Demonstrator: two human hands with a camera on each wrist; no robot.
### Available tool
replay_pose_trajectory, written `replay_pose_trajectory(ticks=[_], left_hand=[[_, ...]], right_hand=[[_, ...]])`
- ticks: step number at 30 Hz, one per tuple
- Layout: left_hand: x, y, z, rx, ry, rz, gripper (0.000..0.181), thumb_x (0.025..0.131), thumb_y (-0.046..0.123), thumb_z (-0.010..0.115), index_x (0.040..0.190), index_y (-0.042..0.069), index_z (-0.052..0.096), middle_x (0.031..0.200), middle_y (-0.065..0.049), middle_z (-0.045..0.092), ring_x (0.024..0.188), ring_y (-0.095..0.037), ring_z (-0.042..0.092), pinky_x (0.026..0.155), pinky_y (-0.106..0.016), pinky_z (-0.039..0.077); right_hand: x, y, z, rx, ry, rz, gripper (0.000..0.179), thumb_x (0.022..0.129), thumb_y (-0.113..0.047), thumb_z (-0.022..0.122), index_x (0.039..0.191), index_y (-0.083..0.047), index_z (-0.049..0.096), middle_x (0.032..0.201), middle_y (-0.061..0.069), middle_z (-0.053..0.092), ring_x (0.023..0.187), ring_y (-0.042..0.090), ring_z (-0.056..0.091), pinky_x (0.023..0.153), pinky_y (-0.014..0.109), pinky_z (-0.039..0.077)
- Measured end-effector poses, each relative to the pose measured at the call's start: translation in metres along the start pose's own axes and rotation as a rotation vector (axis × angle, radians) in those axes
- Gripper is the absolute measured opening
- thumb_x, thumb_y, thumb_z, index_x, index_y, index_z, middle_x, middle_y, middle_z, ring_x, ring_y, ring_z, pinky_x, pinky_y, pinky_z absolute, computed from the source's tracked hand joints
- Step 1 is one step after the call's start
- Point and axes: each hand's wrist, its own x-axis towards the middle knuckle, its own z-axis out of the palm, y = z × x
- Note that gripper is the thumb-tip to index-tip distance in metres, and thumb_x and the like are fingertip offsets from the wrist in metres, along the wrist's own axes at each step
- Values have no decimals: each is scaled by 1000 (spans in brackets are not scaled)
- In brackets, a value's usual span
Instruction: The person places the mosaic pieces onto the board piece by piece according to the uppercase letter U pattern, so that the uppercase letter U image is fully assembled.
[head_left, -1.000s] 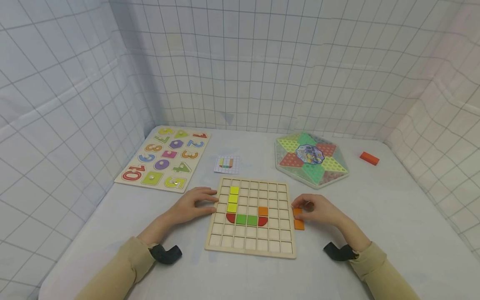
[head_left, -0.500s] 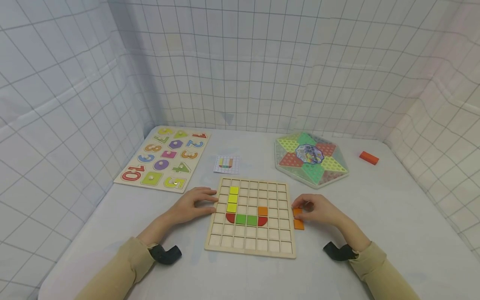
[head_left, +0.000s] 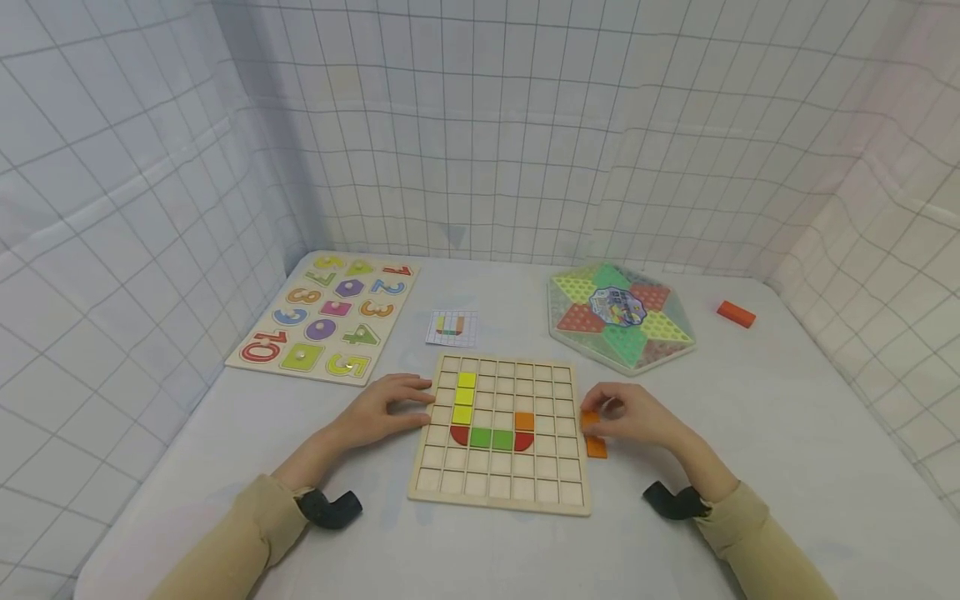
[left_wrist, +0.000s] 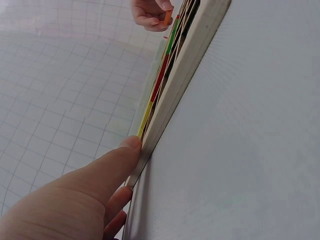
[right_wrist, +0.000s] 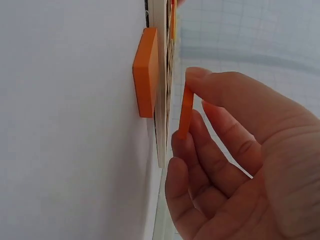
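Note:
A wooden grid board (head_left: 500,492) lies in the middle of the table, holding yellow, green and orange square tiles and two red rounded corner pieces. At its left edge, the thumb and fingers of my left hand (head_left: 378,410) touch the rim, outstretched. My right hand (head_left: 633,414), beside the right edge, pinches an orange square tile (right_wrist: 186,112) between thumb and fingers. In the right wrist view that tile is raised off the table. Another orange tile (right_wrist: 145,75) lies against the board's right side, below my right hand in the head view.
Behind the board lies a small pattern card (head_left: 452,328). A number puzzle board (head_left: 327,321) is at the left. A hexagonal board (head_left: 621,317) with coloured triangles sits back right. Farther right is a red-orange block (head_left: 736,314). Gridded cloth walls (head_left: 480,125) surround the table.
My right hand has shifted slightly up and toward the board, lifting the pinched orange tile. The left hand keeps its place at the board's edge.

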Motion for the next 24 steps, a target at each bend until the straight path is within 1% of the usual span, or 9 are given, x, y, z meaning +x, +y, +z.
replay_pose_trajectory(ticks=[4, 6, 7, 11, 17, 24], left_hand=[[0, 0, -1, -6, 2, 2, 34, 82, 34, 73, 112, 18, 70, 132, -2, 55, 129, -27, 40, 106, -49, 30], [-1, -1, -1, -11, 3, 1, 34, 82, 35, 73, 111, 18, 70, 132, -1, 55, 129, -26, 40, 107, -49, 30], [-1, -1, -1, -13, 3, 1, 34, 82, 35, 73, 112, 19, 70, 132, -1, 55, 129, -26, 40, 106, -49, 30], [-1, -4, 1, -12, 1, 7, 35, 82, 37, 72, 112, 19, 70, 133, -1, 54, 129, -27, 40, 106, -50, 29], [-1, -3, 1, -21, 1, 8, 34, 82, 36, 72, 112, 19, 70, 133, -2, 54, 129, -27, 40, 106, -50, 29], [0, -4, 0, -12, 4, 13, 34, 82, 37, 73, 111, 20, 70, 132, 0, 54, 129, -25, 41, 106, -48, 30]], right_hand=[[7, -6, 3, 13, -7, -7, 23, 77, -21, 79, 94, -12, 65, 93, -1, 63, 89, 19, 56, 82, 36, 49], [12, -3, 5, 13, -13, -22, 23, 77, -26, 79, 94, -16, 65, 92, -5, 63, 88, 15, 55, 81, 33, 49], [14, -5, 6, 10, -15, -28, 23, 77, -26, 79, 93, -17, 65, 92, -6, 62, 88, 14, 55, 81, 32, 49], [23, -15, 10, -9, -32, -53, 21, 78, -23, 77, 94, -17, 65, 91, -7, 62, 86, 13, 55, 81, 32, 49], [39, -24, 16, -43, -92, -75, 22, 79, -24, 76, 96, -16, 64, 92, -7, 63, 84, 15, 55, 82, 33, 49], [54, -27, 22, -43, -148, -82, 22, 81, -26, 75, 97, -17, 64, 94, -8, 63, 91, 12, 57, 82, 31, 50]])
